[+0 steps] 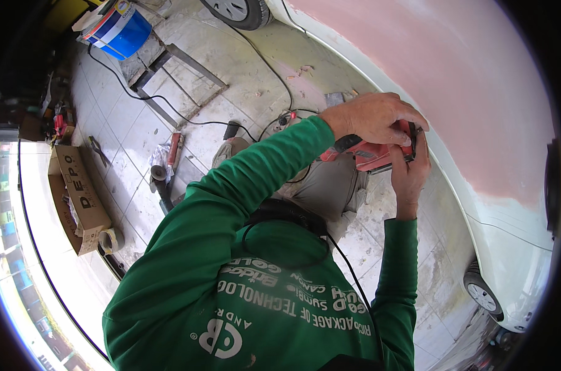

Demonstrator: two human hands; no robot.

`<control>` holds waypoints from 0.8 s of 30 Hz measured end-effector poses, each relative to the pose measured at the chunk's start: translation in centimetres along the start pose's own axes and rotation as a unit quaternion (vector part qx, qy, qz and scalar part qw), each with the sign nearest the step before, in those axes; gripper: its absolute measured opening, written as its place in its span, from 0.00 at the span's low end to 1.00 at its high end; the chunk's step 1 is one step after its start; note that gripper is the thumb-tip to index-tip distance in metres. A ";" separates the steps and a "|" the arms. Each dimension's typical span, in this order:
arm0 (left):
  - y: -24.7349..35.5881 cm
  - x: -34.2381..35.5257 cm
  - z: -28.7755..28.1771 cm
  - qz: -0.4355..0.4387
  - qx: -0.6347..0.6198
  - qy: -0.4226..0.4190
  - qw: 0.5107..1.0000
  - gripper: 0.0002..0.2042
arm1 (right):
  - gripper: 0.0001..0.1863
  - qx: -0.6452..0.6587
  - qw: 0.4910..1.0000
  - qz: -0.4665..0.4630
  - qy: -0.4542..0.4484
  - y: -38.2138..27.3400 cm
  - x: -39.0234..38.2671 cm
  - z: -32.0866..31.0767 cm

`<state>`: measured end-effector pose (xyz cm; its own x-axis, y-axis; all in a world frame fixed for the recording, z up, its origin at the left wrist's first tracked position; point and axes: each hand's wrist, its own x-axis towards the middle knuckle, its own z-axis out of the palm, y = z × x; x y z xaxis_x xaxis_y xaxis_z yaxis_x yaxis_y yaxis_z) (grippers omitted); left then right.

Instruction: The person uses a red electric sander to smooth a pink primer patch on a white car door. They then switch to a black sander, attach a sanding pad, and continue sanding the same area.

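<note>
While left hand (374, 117) and right hand (411, 176) clasp its far end, red power tool (372, 158) lies between them, beside pink-and-white car panel (438, 68); probably rigid, fairly heavy; likely best hold: black handle section (347, 143), near left wrist.

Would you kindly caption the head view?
Left hand and right hand hold a red tool beside a white car.

Floor (124, 183), pale square tiles, stained. Stand (197, 65), low, metal-framed, upper left. Light (38, 198), strong white glare, along left edge.
</note>
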<state>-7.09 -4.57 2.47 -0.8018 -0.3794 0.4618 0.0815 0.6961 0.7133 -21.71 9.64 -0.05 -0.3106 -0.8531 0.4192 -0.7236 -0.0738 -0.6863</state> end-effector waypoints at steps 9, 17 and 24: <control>-1.3 -10.3 5.7 -0.127 -0.252 0.186 0.941 0.34 | 0.37 0.114 0.992 0.052 0.028 1.5 -3.7 -2.0; -3.1 -12.9 5.6 -0.117 -0.275 0.125 0.946 0.32 | 0.39 0.185 0.966 0.162 0.076 -0.4 -4.6 -0.9; -2.1 -14.5 5.3 -0.149 -0.251 0.063 0.954 0.30 | 0.43 0.119 0.967 0.189 0.126 -1.1 -5.4 -0.5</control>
<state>1.18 2.72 -8.47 -0.7584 -0.6079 0.2354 0.1590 0.1777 0.9712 -19.53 14.63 -1.29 -0.6870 -0.6917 0.2226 -0.3766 0.0770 -0.9232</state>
